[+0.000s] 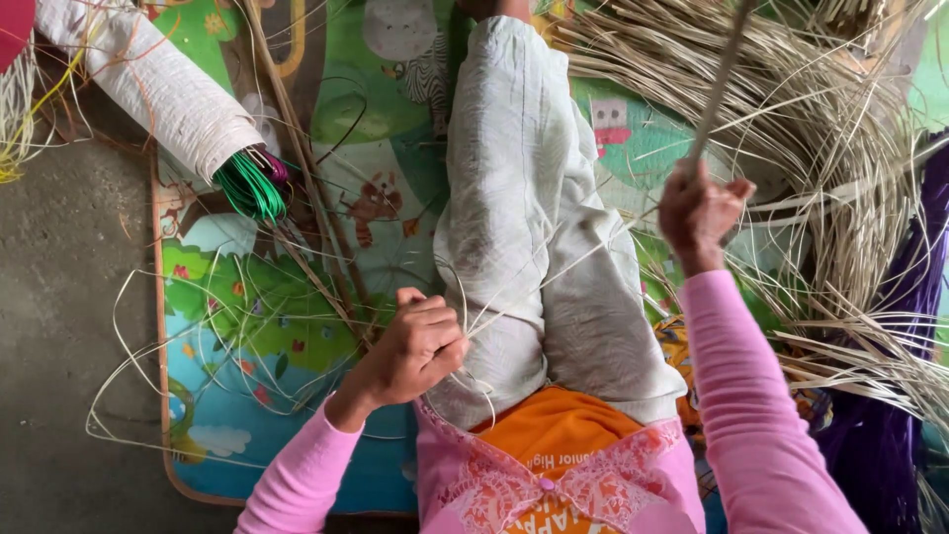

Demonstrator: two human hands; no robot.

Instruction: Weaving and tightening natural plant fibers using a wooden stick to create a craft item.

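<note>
At the far left lay bare grey concrete floor (59,326), with loose pale straw-coloured strands (129,396) looping across it. Above them a white woven sack roll (158,84) lay tilted, holding a bundle of green plastic strips (252,186) that stuck out of its open end. A colourful cartoon-printed foam play mat (257,326) covered the floor beneath the person's outstretched leg in pale crinkled trousers (524,198). The left hand (420,346) was clenched into a fist around thin pale strands beside the knee. The right hand (700,213) was closed around a long thin pale reed (717,84), which ran up and away. A large heap of dry pale reeds (820,148) crowded the right, beside purple cloth (890,435).
</note>
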